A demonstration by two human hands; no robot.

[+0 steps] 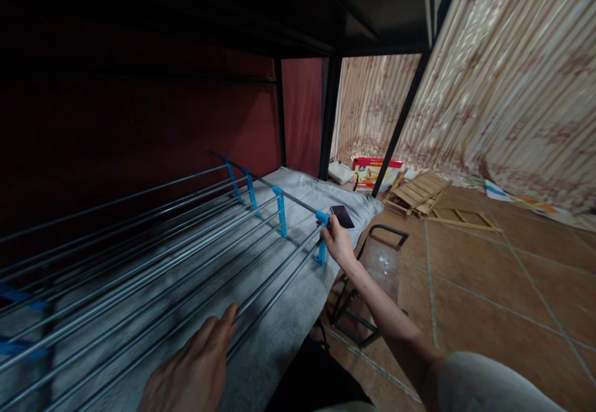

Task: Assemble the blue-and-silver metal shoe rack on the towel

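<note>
A rack of grey metal rods with blue plastic connectors point(281, 213) lies over a grey blanket point(298, 179). At its far right corner, my right hand point(339, 244) is closed on a blue connector point(322, 217), fingers and thumb pinching around it. My left hand point(193, 362) is nearer to me, back upward and fingers stretched out, touching the front rods. Its thumb is hidden. More blue connectors point(28, 303) show dimly at the left end of the rack.
Just beyond my right hand lies a dark-screened tablet or phone point(342, 216). A black-framed stool point(384, 260) stands beside the bed. Wooden slatted pieces point(419, 190) and a red box point(378, 173) lie on the tiled floor. Black posts point(403, 120) support a dark panel overhead.
</note>
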